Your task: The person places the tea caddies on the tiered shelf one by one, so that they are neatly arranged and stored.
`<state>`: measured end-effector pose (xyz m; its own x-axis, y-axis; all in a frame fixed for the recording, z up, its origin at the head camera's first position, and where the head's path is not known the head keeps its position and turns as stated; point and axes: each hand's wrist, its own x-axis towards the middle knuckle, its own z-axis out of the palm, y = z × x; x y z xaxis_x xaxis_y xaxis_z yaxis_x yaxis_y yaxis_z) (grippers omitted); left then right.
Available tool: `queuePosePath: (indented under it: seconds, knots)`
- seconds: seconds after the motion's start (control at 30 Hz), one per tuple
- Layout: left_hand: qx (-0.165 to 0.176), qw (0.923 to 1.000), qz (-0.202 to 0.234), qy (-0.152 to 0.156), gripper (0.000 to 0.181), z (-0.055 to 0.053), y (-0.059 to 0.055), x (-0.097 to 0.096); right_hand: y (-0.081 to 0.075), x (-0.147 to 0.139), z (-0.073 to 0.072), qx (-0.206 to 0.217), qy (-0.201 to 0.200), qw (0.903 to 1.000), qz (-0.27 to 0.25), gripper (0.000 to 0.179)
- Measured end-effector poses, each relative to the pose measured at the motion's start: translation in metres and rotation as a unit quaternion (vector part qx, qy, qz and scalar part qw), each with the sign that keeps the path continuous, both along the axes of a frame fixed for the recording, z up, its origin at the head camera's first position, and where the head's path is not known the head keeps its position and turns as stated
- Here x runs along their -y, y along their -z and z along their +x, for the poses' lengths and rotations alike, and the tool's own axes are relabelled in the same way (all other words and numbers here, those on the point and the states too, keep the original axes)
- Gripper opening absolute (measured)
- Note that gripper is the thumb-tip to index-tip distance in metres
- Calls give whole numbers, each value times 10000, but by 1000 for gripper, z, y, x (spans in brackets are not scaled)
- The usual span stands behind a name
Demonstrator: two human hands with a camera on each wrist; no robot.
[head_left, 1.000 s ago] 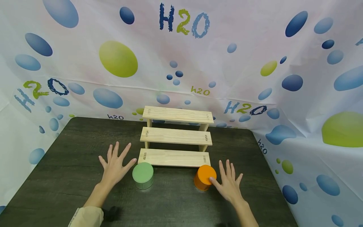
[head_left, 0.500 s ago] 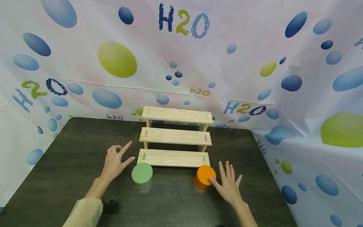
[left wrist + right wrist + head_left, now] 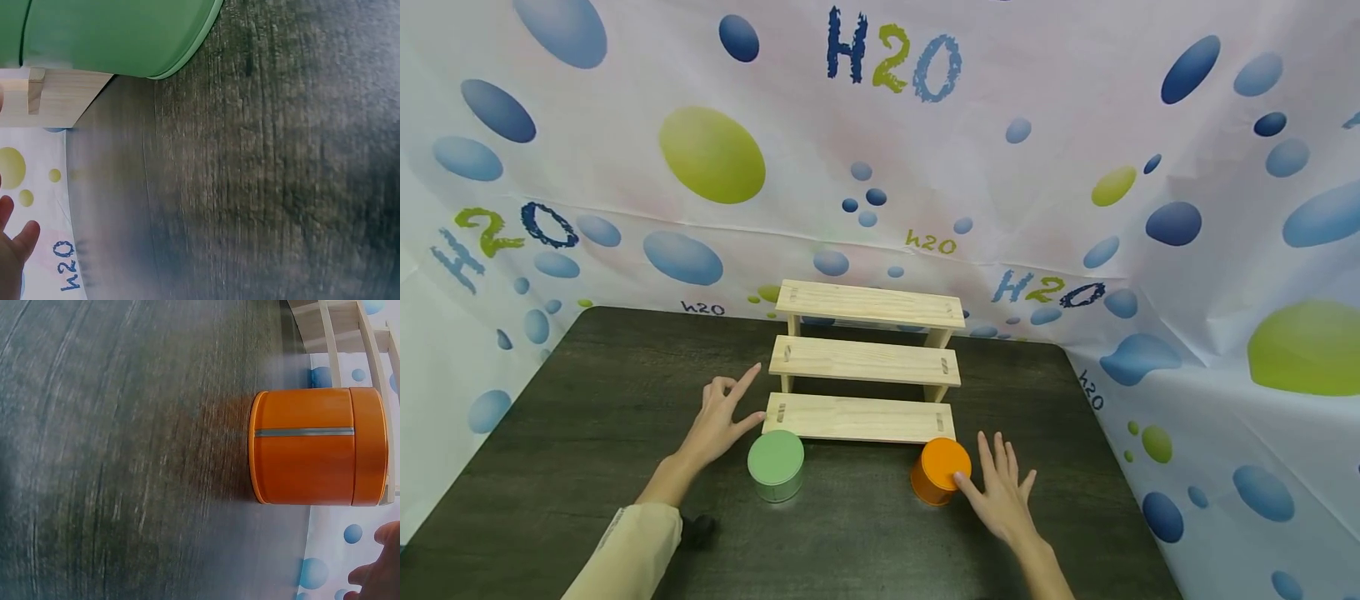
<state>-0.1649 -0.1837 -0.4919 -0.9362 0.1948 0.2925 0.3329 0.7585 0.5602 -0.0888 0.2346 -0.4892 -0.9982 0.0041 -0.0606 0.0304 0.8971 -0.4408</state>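
Observation:
A round green tin (image 3: 776,467) with a lid stands on the dark table, just in front of the left end of a wooden three-step shelf (image 3: 865,362). My left hand (image 3: 718,421) is beside and beyond it, index finger and thumb stretched towards the shelf, the other fingers bent, holding nothing. At the shelf's right front stands a round orange tin (image 3: 940,472). My right hand (image 3: 1000,496) is spread to the right of it, its thumb tip overlapping the tin's edge in the head view. In the right wrist view the orange tin (image 3: 306,450) stands upright with a grey seam down its side.
The dark wood-grain table (image 3: 865,542) ends at the back against a white curtain (image 3: 985,50) printed with blue and green drops and "H2O". The same sheeting runs along the right and left sides. A small dark object (image 3: 700,530) shows next to the left sleeve.
My left hand was spread wide; its outer fingers have since bent in, and it has shifted slightly right towards the shelf. The right hand has barely moved, and both tins stay in place.

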Motion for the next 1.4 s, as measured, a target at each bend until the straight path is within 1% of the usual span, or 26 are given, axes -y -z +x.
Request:
queuePosePath:
  seconds: [0.2,0.37,0.63,0.83,1.0,1.27,1.4]
  knots:
    - [98,9998,-100,104,85,-9,-1,-6,0,0,4,8,81,9997,-216,78]
    - [115,9996,-186,198,87,-13,-4,-7,3,0,5,-98,98,9989,-456,75]
    - [10,9995,-252,197,88,-14,-3,-7,4,7,8,-263,87,9965,-789,72]
    - [-114,9997,-139,179,89,-16,-1,-7,9,10,10,-272,61,9953,-928,71]
    - [-201,9995,-172,179,85,-17,1,-7,12,12,10,-256,59,9940,-1065,71]
    - [-283,9991,-276,182,84,-18,4,-5,14,15,10,-213,136,9923,-1217,76]
    - [-387,9986,-293,201,86,-18,6,-5,16,15,10,-258,174,9914,-1269,81]
